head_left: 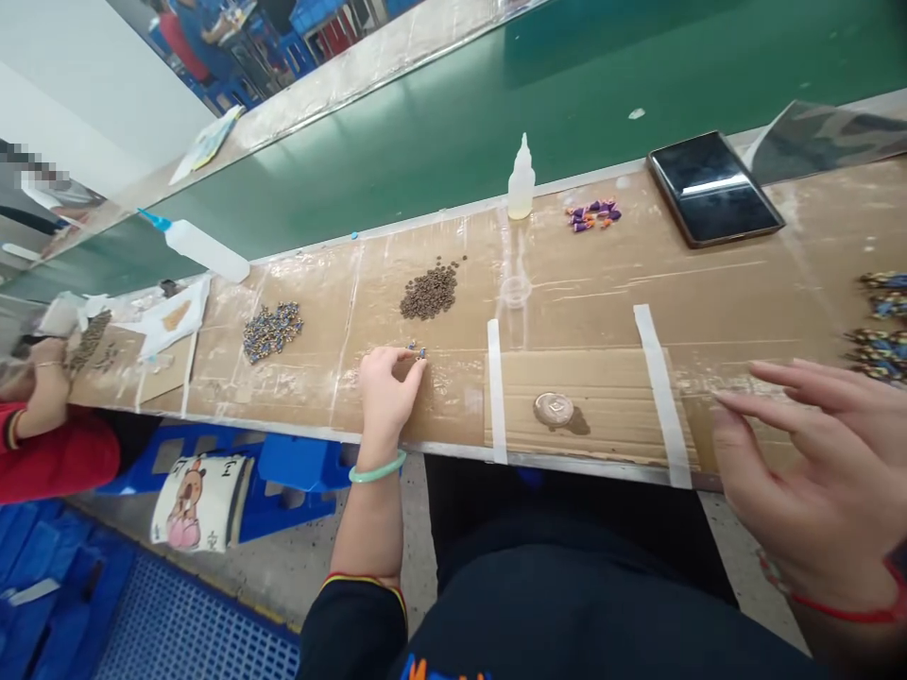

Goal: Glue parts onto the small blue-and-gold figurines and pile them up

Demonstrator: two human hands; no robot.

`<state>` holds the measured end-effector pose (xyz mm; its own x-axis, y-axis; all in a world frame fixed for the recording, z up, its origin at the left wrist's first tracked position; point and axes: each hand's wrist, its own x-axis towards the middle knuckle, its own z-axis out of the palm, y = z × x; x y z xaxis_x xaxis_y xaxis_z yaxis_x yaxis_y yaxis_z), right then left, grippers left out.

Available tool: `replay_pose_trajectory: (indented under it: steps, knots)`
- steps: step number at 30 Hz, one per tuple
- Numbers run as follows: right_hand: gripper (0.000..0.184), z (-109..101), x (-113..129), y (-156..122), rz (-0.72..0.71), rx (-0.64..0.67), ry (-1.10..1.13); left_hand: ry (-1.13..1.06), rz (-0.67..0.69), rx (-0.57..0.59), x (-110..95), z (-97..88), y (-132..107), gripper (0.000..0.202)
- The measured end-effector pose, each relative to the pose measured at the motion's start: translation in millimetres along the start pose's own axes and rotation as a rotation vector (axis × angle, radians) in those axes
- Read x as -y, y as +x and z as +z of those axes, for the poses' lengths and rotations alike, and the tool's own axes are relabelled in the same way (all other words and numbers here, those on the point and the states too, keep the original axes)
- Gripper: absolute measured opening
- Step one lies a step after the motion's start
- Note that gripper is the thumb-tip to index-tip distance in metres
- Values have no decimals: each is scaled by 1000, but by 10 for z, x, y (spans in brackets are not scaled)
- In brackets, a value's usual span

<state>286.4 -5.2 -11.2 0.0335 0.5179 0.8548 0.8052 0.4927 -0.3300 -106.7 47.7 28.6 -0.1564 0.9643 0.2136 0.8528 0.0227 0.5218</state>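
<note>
My left hand [388, 389], with a pale green bangle at the wrist, rests on the brown-covered bench. Its thumb and index finger close around a small blue piece [422, 353], and another tiny blue bit lies beside the fingertips. Just beyond is a heap of small dark brown discs [429, 291]. My right hand [814, 463] hovers at the right over the bench edge, fingers extended and apart, with nothing visible in it. Between the hands, a round, shiny metallic-looking piece [554, 409] sits on a cardboard sheet [602, 378] held by two white tape strips.
Blue-and-gold pieces form a left pile [273, 331] and right rows [882, 351]. Behind stand a dropper bottle [521, 184], purple-orange pieces [593, 215] and a dark tablet-like device [714, 189]. A white bottle [205, 249] leans left. A co-worker's arm [42, 387] is at far left.
</note>
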Motion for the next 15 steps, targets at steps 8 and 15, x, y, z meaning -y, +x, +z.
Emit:
replay_pose_trajectory:
  steps: [8, 15]
  knots:
    - [15, 30, 80, 2, 32, -54, -23, -48, -18, -14, -161, -9, 6, 5]
    - [35, 58, 659, 356, 51, 229, 372, -465, 53, 181, -653, -80, -259, 15]
